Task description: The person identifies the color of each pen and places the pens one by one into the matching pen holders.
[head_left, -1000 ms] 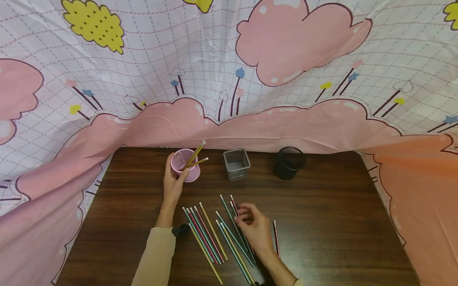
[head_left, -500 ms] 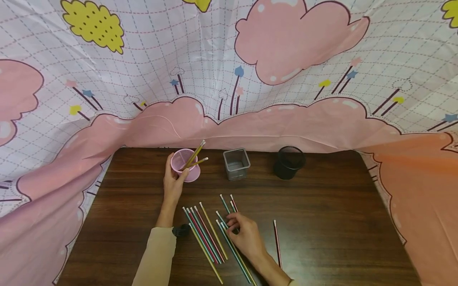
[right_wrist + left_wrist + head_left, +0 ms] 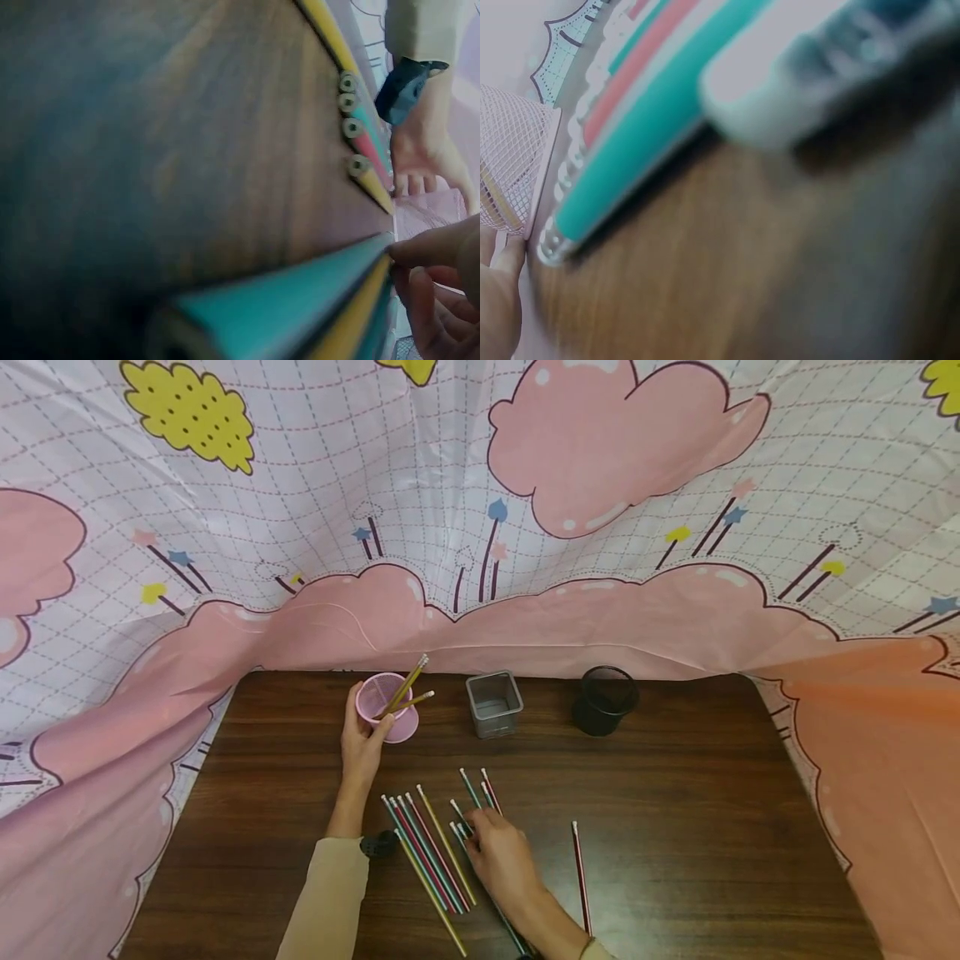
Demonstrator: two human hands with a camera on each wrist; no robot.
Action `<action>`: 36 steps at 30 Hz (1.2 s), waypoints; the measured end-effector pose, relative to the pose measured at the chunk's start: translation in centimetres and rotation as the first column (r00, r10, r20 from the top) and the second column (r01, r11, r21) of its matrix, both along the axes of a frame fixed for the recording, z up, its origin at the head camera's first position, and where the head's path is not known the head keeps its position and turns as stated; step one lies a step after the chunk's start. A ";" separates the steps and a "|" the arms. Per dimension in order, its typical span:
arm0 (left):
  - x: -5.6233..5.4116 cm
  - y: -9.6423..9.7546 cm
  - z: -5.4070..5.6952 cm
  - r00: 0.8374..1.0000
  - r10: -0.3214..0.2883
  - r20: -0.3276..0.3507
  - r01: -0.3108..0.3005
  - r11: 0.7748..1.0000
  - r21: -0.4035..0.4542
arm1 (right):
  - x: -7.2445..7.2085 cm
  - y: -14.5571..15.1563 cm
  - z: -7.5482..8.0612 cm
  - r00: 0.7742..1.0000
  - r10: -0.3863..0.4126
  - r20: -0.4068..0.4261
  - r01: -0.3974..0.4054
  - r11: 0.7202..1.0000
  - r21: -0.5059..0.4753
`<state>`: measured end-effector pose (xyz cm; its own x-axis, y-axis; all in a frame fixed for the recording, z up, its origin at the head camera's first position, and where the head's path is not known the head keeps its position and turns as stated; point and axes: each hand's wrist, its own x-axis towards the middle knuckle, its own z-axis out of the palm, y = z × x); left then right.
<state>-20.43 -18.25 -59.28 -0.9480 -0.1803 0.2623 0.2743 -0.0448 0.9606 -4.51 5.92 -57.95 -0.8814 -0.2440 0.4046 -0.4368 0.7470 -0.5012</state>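
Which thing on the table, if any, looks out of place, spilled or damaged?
One dark red pencil lies alone to the right of the right hand, while the other loose pencils lie close together in groups. I see nothing spilled or damaged.

The pink cup (image 3: 374, 694) is mesh (table (image 3: 675, 785) glossy, wood-grained).

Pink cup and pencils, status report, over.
Left hand grips pink cup, yellow pencils inside. Right hand at loose yellow pencil; pinch unclear. Teal pencils close on both sides.
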 end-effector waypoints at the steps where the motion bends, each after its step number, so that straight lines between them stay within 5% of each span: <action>1: 0.1 0.1 0.3 1.000 -0.003 0.003 0.003 1.000 0.002 | -0.1 -0.1 0.0 1.000 -0.007 -0.007 0.007 1.000 0.007; 9: 1.2 0.5 2.4 0.999 -0.019 0.034 0.019 1.000 0.008 | -1.6 -0.6 -0.2 1.000 -0.027 0.014 0.027 0.999 0.032; 24: 1.0 0.4 2.1 1.000 -0.027 -0.004 0.027 0.999 0.030 | -2.0 -0.7 -0.2 0.998 -0.051 -0.036 0.056 0.987 0.152; 36: 1.1 0.4 2.3 0.999 -0.037 0.010 0.036 0.998 0.042 | -3.7 -1.2 0.8 0.997 -0.048 -0.056 0.053 0.994 0.099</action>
